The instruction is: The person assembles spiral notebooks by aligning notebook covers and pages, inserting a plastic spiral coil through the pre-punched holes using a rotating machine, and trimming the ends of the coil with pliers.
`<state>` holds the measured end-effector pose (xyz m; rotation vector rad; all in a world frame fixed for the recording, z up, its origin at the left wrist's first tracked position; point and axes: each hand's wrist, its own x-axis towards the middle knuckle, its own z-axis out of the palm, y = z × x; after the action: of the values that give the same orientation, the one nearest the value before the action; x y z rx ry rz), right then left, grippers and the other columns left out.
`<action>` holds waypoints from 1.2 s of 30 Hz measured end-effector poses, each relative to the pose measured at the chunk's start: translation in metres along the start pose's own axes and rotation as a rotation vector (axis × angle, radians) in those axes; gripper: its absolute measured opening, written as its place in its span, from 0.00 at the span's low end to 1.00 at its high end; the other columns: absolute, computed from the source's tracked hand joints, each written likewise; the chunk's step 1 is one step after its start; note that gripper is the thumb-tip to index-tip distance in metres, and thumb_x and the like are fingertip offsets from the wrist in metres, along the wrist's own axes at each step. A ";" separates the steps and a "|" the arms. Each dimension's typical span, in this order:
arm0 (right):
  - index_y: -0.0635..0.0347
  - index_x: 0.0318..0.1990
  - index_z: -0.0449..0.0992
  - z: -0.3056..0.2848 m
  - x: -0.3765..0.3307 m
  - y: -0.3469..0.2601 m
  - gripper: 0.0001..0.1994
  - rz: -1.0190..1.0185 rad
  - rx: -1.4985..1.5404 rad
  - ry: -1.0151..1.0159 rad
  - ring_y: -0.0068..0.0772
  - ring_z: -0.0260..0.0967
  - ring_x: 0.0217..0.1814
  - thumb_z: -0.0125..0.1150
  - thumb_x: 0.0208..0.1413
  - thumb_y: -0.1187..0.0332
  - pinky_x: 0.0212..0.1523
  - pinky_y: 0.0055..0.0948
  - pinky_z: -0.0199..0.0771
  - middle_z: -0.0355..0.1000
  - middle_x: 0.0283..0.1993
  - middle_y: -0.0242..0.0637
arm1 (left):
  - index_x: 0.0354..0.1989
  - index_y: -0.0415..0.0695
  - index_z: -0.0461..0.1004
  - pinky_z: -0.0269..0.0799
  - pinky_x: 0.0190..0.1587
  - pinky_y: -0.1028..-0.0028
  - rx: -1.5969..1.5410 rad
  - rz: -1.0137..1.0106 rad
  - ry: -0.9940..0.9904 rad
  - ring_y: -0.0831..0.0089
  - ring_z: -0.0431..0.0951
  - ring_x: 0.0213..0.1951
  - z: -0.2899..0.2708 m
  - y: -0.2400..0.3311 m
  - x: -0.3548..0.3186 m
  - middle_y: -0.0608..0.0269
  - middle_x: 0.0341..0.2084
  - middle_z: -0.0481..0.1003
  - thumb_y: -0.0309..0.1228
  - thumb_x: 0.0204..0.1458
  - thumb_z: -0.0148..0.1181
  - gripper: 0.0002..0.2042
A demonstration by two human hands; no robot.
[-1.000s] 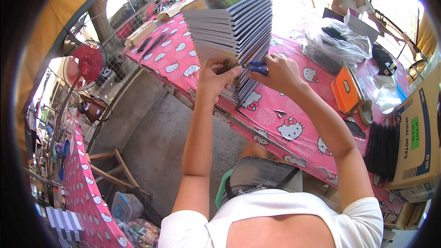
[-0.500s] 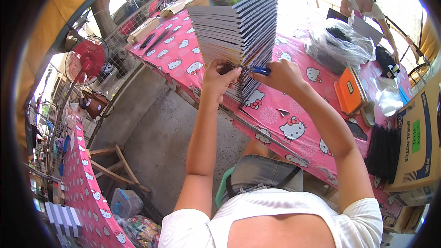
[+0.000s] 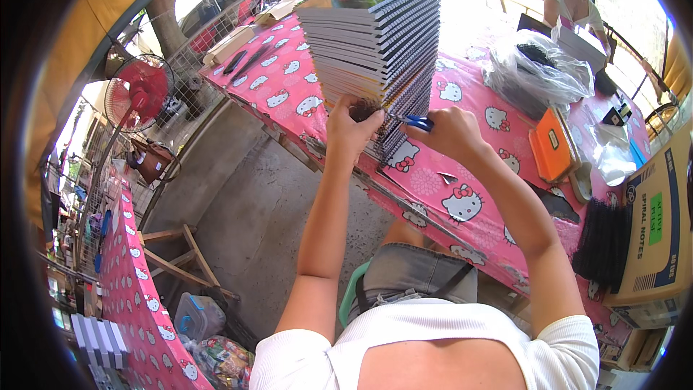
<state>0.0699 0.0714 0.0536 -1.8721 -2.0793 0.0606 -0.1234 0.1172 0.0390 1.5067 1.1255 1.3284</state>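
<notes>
A tall stack of spiral notebooks (image 3: 343, 40) stands on the pink patterned table, coil edges facing right. My left hand (image 3: 350, 130) is at the near, lower end of the stack. Its thumb and fingers are closed round a dark spiral coil (image 3: 364, 110). Closed in my right hand (image 3: 456, 133) is a pair of blue-handled pliers (image 3: 420, 123). The tip of the pliers meets the coil edge just right of my left thumb; the exact contact is too small to make out.
An orange case (image 3: 550, 146), a bag of black coils (image 3: 538, 72) and a carton (image 3: 653, 224) are on the right. A bundle of black coils (image 3: 600, 242) lies beside the carton. Across the table sits another person (image 3: 574, 7). A red fan (image 3: 141, 94) stands left.
The pliers have turned a little and sit slightly right of my left thumb. Both hands have shifted slightly. The other person's arm has drawn back from the table's right side.
</notes>
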 end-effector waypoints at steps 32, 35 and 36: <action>0.65 0.36 0.75 0.018 0.003 0.013 0.34 -0.128 -0.059 0.203 0.44 0.72 0.43 0.58 0.45 0.35 0.47 0.39 0.69 0.73 0.36 0.46 | 0.40 0.37 0.67 0.75 0.24 0.80 -0.322 -0.241 -0.050 0.77 0.76 0.23 -0.001 -0.013 -0.003 0.59 0.29 0.75 0.24 0.43 0.67 0.17; 0.65 0.36 0.75 0.021 0.005 0.006 0.34 -0.167 -0.085 0.232 0.45 0.72 0.42 0.58 0.45 0.36 0.46 0.39 0.69 0.73 0.36 0.46 | 0.40 0.37 0.67 0.77 0.25 0.79 -0.458 -0.260 -0.062 0.75 0.77 0.26 -0.013 -0.029 -0.005 0.57 0.31 0.74 0.24 0.43 0.68 0.18; 0.65 0.35 0.75 0.023 0.006 0.001 0.33 -0.175 -0.096 0.240 0.45 0.72 0.41 0.58 0.45 0.36 0.46 0.39 0.69 0.73 0.36 0.45 | 0.40 0.37 0.67 0.77 0.25 0.79 -0.448 -0.258 -0.037 0.75 0.77 0.26 -0.016 -0.029 -0.006 0.57 0.31 0.74 0.24 0.43 0.68 0.18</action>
<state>0.0640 0.0821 0.0332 -1.6486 -2.0979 -0.2960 -0.1430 0.1191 0.0119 1.0199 0.8881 1.2632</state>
